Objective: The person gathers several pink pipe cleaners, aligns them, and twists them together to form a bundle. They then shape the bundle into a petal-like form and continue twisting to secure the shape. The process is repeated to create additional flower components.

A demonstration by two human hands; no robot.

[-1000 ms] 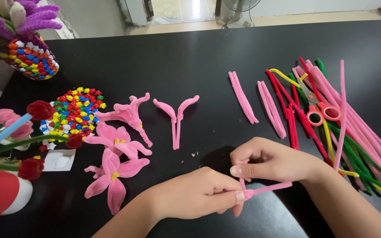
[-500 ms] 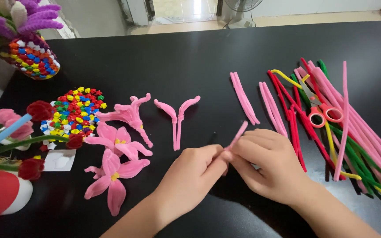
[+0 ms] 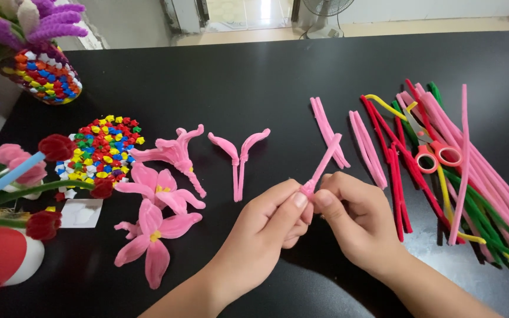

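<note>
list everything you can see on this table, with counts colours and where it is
folded pipe cleaner: one, pink, pinched between both hands
petal pair: one, pink, centre
finished flowers: three, pink, centre left
bead pile: one, multicoloured, left
beaded vase: one, multicoloured, purple flowers, top left
red roses: three, left edge
cut strips: two bundles, pink, centre right
scissors: one, red handles, right
loose pipe cleaners: many, pink, red, green, yellow, right
table: one, black
left hand: one, pinching
right hand: one, pinching

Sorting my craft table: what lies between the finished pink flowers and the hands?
In the head view, two bent pink pipe-cleaner petals lie on black table between pink pipe-cleaner flowers and left hand.
</note>
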